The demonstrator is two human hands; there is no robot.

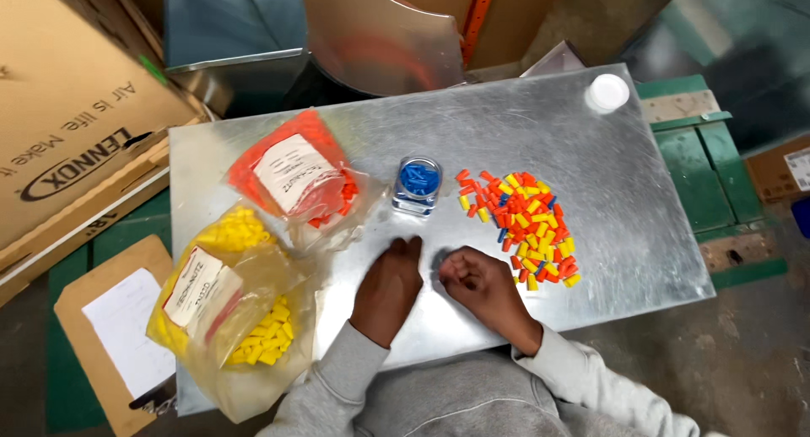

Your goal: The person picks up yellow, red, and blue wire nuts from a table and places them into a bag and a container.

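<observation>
On the galvanised metal sheet (591, 234), I keep my flat, empty left hand (390, 287) near the clear jar (418, 186) of blue connectors. My right hand (477, 281) is curled, contents hidden; I'd pick blues singly from the mixed wire-connector pile (521, 226).

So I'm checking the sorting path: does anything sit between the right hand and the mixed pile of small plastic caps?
Nothing visible does: bare metal tabletop separates the right hand from the mixed pile of orange, yellow and blue plastic caps.

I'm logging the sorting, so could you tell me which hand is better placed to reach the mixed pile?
Probably the right hand: it rests curled beside the mixed pile, whereas the left hand lies farther away.
</observation>
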